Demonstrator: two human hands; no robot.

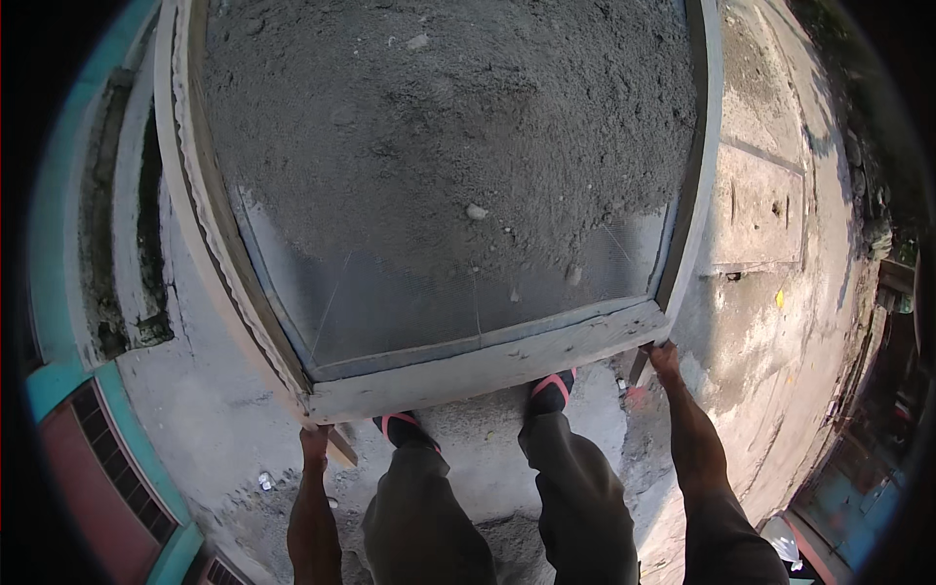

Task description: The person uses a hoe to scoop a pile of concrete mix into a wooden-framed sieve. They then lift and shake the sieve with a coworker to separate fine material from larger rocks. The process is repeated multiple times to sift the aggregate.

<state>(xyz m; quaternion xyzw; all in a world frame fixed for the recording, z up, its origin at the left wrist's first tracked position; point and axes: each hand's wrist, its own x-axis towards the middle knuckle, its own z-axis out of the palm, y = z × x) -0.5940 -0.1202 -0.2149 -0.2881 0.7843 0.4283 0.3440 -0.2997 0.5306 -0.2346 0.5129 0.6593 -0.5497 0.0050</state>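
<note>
A large wooden-framed mesh sieve [482, 360] stretches out in front of me. Grey sand [446, 153] covers most of its mesh, leaving the fine wire mesh [395, 314] bare along the near edge. A pale stone [476, 211] lies on the sand. My left hand [315, 443] grips the frame's near left corner, where a wooden leg [341, 447] shows beside it. At the near right corner my right hand [664, 361] holds the frame from below, next to another wooden leg [638, 367]. The fingers of both hands are partly hidden under the frame.
My feet in pink-strapped sandals [553, 387] stand under the near rail. Concrete steps [131, 219] and a teal-edged building wall [58, 278] rise at left. A concrete slab cover [760, 208] lies in the paving at right. Some sand [512, 548] lies behind my feet.
</note>
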